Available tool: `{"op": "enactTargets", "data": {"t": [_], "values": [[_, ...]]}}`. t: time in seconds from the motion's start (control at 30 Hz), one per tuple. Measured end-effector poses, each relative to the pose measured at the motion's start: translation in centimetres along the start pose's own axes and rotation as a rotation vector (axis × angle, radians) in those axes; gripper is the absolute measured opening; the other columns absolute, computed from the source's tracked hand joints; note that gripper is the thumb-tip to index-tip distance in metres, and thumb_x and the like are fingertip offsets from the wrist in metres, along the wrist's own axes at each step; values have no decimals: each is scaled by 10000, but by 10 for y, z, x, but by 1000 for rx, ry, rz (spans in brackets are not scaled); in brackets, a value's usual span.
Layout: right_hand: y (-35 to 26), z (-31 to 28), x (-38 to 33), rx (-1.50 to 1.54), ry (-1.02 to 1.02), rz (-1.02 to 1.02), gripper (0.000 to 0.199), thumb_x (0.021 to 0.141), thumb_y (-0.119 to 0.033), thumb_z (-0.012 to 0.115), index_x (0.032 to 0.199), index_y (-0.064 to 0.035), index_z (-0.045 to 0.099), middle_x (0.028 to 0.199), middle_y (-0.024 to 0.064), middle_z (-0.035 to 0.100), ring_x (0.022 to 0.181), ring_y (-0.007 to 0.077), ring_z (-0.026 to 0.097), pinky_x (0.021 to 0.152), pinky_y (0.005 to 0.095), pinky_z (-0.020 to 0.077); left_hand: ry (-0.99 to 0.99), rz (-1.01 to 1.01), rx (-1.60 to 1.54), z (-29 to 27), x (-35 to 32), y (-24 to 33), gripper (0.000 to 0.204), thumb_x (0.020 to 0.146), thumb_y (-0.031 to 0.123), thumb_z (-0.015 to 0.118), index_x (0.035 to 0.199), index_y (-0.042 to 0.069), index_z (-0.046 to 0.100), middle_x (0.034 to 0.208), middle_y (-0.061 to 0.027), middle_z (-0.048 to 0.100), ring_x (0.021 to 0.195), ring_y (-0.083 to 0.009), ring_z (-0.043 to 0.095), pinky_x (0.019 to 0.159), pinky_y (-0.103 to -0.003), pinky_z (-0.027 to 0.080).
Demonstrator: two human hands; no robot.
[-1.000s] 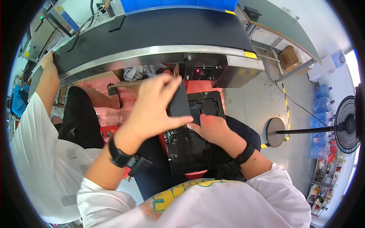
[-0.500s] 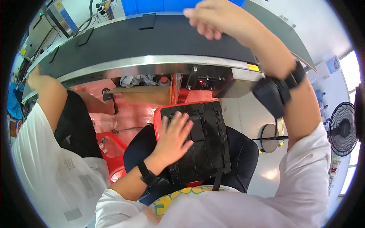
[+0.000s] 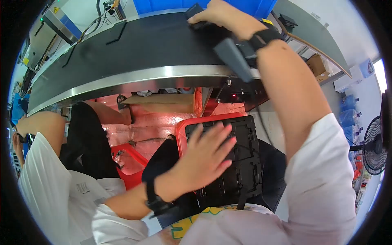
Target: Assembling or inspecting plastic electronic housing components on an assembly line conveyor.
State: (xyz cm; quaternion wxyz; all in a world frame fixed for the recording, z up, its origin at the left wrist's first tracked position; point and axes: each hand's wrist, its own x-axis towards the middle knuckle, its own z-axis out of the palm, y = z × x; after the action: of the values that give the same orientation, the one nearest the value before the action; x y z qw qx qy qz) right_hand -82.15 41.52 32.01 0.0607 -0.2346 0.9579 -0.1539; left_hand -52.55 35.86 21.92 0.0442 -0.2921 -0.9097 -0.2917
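My right hand (image 3: 218, 14) is over the far side of a dark conveyor belt (image 3: 143, 47), its thumb and fingers closed on a small flat black piece (image 3: 194, 10). A dark strap and a grey block hang at that wrist, smeared by motion. My left hand (image 3: 204, 157) has its fingers spread, holding nothing. It hovers over a black plastic panel with moulded slots (image 3: 249, 163), which lies on a red tray (image 3: 183, 128) across my lap; whether it touches the panel I cannot tell. Two more flat black pieces, one nearer (image 3: 117, 32) and one farther left (image 3: 69, 56), lie on the belt.
A blue bin (image 3: 163, 5) stands behind the belt. To my left sits a co-worker in a white shirt (image 3: 45, 171). A grey side table (image 3: 318, 36) with black pieces is at the far right, and a fan (image 3: 373, 147) at the right edge.
Black pieces on the belt have shifted right. My right hand has closed on the nearest one. My left hand has moved a little right over the panel, still spread; the view has shifted slightly.
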Motion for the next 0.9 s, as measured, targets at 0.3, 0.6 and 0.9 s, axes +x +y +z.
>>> {"op": "enactTargets", "data": {"t": [0.3,0.6,0.9], "values": [[27,-1,-194,646,-56,-27,399,776,-349,648,592,-73,425,528,-31,370,492,57,367,421,257,305,505,56,565,-170,114,-157,278,881,231,514,1065,27,553,1077,-134,561,1046,-296,517,912,-350,388],[91,140,-306,221,44,162,338,811,-292,602,669,3,515,644,169,549,651,309,561,589,377,446,49,-284,531,-164,145,-235,547,866,383,469,1311,72,408,1383,-166,330,1242,-329,359,1028,-386,291],[80,132,-305,-73,-57,222,428,708,-397,674,852,-12,553,896,129,564,849,323,564,748,430,431,109,-399,437,-138,145,-157,874,641,574,679,1294,47,435,1255,-221,432,1179,-322,431,971,-381,357]]}}
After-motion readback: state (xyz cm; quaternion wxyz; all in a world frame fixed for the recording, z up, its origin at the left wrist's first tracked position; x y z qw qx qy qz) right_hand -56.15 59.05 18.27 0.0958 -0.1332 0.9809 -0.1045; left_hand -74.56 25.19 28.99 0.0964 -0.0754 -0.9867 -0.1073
